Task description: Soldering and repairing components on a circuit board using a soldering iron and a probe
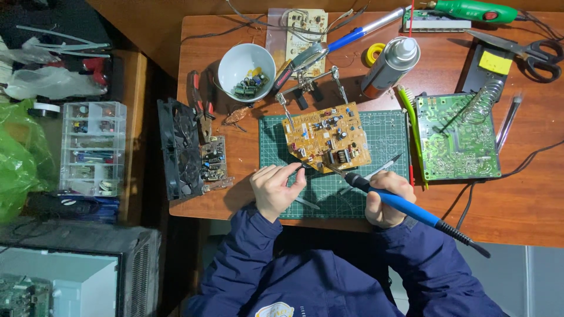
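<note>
**Iron tip and fingertips meet at the near edge of a clamped board**

The yellow circuit board (326, 137) sits tilted above the green cutting mat (335, 170), gripped by the clips of a helping-hands stand (310, 82) — raised and angled that way, its near edge faces the person and both hands can reach it without pinning it down.

The right hand (386, 199) is closed around the blue handle of a soldering iron (399, 202), held low like a pen, so the metal tip points up and left to the board's near edge; its cord trails off behind the wrist, clear of the work. The left hand (275, 189) rests on the mat with thumb and forefinger pinched together right at that same edge. What they pinch is too small to make out — possibly a thin wire or lead.

Spares and tools ring the mat within arm's reach: a white bowl (247, 70) of loose components, red-handled pliers (200, 105), a spray can (389, 66), a green circuit board (457, 138) by the coiled iron stand (484, 97), and scissors (531, 53) at the far corner of the wooden tabletop (517, 199).
</note>
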